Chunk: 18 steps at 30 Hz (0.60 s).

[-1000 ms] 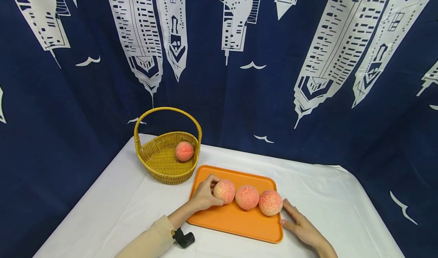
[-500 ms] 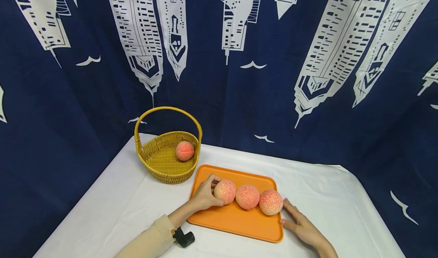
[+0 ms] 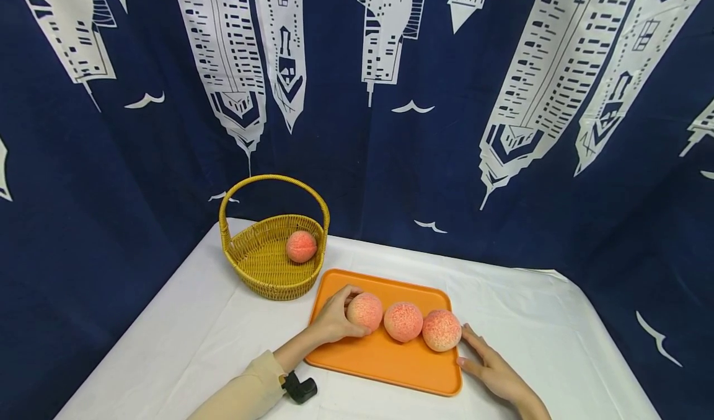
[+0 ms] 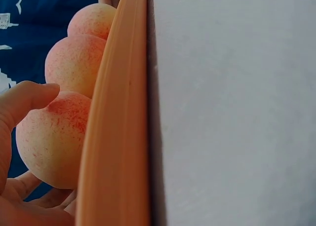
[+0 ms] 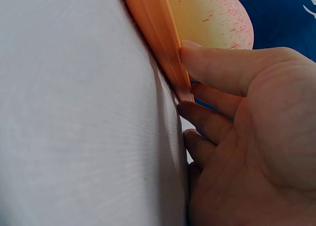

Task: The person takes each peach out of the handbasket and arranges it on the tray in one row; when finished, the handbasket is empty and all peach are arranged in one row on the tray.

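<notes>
Three peaches stand in a row on an orange tray [image 3: 385,364]. Around the left peach [image 3: 365,312] my left hand [image 3: 333,316] curls, its thumb on the near side and its fingers behind. That grip also shows in the left wrist view, with the thumb on top of the peach [image 4: 54,142]. Beside it sit the middle peach [image 3: 403,321] and the right peach [image 3: 441,330]. My right hand [image 3: 491,367] rests at the tray's right edge, fingers extended; in the right wrist view the thumb and fingertips touch the tray's rim [image 5: 165,43].
A wicker basket [image 3: 245,265] with a tall handle stands behind and left of the tray, holding one peach [image 3: 301,246]. White cloth [image 3: 524,302] covers the table. A dark blue curtain [image 3: 390,178] with white buildings hangs behind.
The left peach has shifted very slightly left with my left hand. The right hand, tray and basket stay where they were.
</notes>
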Available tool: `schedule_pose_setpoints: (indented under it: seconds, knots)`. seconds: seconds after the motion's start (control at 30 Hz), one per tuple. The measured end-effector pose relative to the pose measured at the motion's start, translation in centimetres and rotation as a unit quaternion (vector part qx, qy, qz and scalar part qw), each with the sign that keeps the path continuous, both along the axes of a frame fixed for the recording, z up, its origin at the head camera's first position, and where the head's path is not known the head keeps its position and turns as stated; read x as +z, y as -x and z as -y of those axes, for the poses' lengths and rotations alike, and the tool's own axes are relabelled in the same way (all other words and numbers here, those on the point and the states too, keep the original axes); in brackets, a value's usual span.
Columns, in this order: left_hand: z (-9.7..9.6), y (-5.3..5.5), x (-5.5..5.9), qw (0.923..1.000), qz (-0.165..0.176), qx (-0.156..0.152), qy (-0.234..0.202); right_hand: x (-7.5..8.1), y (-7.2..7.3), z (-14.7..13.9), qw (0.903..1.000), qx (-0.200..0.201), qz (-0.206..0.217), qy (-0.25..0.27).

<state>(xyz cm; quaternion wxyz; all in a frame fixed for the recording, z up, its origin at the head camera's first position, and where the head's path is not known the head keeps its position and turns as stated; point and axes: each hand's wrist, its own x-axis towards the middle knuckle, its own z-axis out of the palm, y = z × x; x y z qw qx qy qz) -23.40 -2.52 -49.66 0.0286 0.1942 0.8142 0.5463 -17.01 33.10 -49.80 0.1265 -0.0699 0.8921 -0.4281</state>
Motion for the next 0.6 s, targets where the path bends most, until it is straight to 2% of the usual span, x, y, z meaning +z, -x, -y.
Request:
schedule_pose_setpoints:
  seconds: [0.37,0.6]
  knots:
    - [-0.13,-0.02,0.12,0.9998,-0.008,0.010,0.014,0.20,-0.04,0.01,0.9999,0.000,0.015,0.000]
    - [-0.34,0.03,0.14,0.9999,-0.004,0.001,0.013,0.14,-0.04,0.02,1.0000,0.000,0.009,0.000]
